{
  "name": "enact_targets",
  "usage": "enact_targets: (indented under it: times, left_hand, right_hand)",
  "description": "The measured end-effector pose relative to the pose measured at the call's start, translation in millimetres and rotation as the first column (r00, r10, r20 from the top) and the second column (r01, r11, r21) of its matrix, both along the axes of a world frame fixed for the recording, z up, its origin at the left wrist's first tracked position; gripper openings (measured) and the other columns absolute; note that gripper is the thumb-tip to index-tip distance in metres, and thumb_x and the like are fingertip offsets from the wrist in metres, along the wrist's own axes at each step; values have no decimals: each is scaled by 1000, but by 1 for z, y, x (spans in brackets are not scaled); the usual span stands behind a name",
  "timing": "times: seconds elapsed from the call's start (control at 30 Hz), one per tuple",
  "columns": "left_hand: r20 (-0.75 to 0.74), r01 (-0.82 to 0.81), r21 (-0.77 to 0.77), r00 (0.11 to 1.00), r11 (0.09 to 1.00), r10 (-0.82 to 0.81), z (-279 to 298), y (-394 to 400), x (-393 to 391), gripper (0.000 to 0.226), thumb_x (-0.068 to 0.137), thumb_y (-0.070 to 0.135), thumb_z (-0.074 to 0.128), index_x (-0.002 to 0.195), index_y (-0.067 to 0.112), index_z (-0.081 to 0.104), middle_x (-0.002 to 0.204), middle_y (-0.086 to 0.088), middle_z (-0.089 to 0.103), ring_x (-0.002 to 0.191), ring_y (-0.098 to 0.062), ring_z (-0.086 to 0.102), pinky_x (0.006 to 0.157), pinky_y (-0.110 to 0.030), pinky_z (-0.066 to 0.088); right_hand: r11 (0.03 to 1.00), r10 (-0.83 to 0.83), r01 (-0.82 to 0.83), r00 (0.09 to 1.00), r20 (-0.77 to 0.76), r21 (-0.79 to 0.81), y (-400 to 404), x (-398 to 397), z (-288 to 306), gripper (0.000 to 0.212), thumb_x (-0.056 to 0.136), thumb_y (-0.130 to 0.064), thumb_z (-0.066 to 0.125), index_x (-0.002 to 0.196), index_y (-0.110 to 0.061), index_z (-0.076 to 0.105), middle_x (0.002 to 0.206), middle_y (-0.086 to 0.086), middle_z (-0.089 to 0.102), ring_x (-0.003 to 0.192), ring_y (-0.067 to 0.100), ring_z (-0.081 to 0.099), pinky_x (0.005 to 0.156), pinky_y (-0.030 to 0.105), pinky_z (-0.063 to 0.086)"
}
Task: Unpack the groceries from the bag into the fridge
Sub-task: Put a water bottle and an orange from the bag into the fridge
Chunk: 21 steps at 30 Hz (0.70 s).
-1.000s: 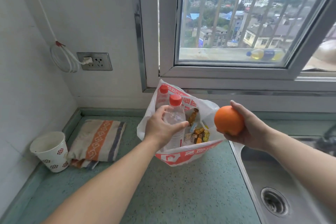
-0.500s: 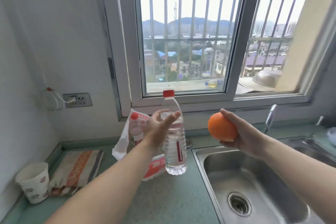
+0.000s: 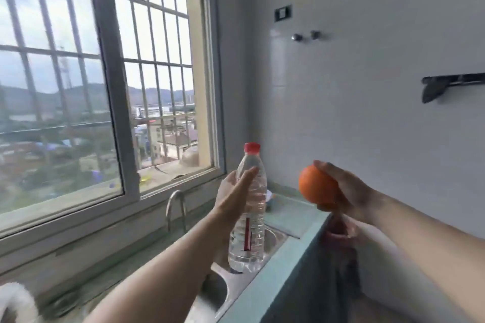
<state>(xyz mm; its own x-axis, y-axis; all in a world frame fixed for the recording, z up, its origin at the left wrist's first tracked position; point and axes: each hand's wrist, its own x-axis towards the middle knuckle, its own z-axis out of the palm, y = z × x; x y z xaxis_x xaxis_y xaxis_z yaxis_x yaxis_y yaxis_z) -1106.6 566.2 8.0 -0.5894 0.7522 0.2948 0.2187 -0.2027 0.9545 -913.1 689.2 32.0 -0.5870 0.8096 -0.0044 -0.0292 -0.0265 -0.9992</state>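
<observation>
My left hand (image 3: 234,194) grips a clear water bottle (image 3: 248,228) with a red cap, held upright in the air over the sink's right end. To its right, my right hand (image 3: 343,189) holds an orange (image 3: 316,185) at about the same height, above the counter's end. The two hands are apart. The grocery bag is out of view, and no fridge shows in this view.
A steel sink (image 3: 273,237) with a curved tap (image 3: 175,207) lies below the bottle, set in a green counter (image 3: 291,254). The barred window (image 3: 110,92) fills the left. A white tiled wall (image 3: 367,86) with a dark metal rack (image 3: 451,84) stands to the right.
The view has swung to the right, away from the bag, cup and cloth. Both hands moved right with the bottle and the orange, now past the sink toward the side wall.
</observation>
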Motion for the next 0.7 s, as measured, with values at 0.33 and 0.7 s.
enact_targets:
  times: [0.33,0.7]
  left_hand:
    - [-31,658,-25,752,753,-658,22,182,234,44,68,53,63,85,13,65,71,-5,67,62,-19,62,63,-32,49]
    - [104,974,-6,224,225,-969,9,231,469,27,90,32,62,91,6,68,77,-9,72,66,-20,67,76,-36,53]
  right_hand:
    - [818,-575,576,817,-38,3,49,232,16,30,79,-49,67,100,-28,64,112,11,62,85,28,64,62,34,54]
    - [182,-983,983,182,-28,1,-45,439,26,35,78,-46,72,104,-24,61,114,17,61,78,32,63,53,33,51]
